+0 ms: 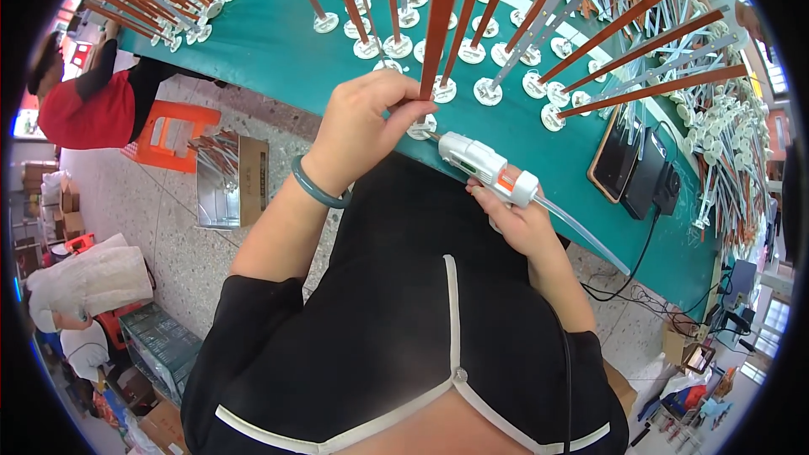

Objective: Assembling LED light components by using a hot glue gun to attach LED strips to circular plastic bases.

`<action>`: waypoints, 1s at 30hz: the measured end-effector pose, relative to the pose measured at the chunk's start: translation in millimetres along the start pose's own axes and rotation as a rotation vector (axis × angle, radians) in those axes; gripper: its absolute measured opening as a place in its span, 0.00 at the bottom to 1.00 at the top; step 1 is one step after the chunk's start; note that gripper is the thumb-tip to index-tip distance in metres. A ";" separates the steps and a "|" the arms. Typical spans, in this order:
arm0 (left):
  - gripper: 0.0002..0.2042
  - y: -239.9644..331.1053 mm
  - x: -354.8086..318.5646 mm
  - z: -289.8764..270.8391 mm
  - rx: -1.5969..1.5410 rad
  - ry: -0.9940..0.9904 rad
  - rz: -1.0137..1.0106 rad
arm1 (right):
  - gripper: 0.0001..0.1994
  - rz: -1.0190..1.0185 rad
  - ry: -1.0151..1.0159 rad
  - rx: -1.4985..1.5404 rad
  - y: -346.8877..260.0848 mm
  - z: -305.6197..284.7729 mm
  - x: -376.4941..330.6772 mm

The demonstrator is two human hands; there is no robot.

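My left hand point(358, 122) pinches a brown flat strip point(440, 25) near its lower end, between thumb and fingers. The strip stands upright at a small white round base point(419, 130) by the near edge of the table. In my right hand point(518, 221) is a white hot glue gun point(476, 158), its nozzle pointing left at that base. Whether the nozzle touches it I cannot tell. A clear glue stick point(586, 234) juts from the gun's back end. Several finished-looking white bases with brown or grey strips, such as a grey strip point(529, 34), stand just beyond my hands.
A green table point(278, 59) carries more upright strips at the far left and a heap of strips point(729, 152) at right. A phone point(613, 162) lies beside a black device point(647, 177) with a cable. Left are an orange stool point(173, 131), a carton point(253, 173) and a person in red point(88, 109).
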State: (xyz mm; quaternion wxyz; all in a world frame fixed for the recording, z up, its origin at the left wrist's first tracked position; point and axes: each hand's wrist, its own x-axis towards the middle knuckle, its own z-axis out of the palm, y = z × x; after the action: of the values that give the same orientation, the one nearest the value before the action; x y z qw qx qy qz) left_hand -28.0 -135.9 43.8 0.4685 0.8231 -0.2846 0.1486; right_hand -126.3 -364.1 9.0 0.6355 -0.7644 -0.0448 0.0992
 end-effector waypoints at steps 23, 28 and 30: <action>0.06 -3.3 1.3 1.6 -0.022 -0.020 0.003 | 0.11 -0.025 0.021 -0.186 -11.3 6.0 14.0; 0.05 0.5 1.0 0.7 -0.040 -0.043 -0.034 | 0.12 -0.002 0.003 -0.201 -14.7 5.7 12.8; 0.05 2.7 0.0 0.4 -0.034 -0.046 -0.036 | 0.12 -0.017 0.018 -0.199 -14.1 5.9 12.4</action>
State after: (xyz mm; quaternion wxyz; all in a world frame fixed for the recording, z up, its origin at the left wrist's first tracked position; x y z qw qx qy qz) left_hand -29.7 -137.3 45.5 0.4783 0.8233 -0.2828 0.1160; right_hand -114.6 -353.4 20.5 0.5576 -0.8242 -0.0551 0.0820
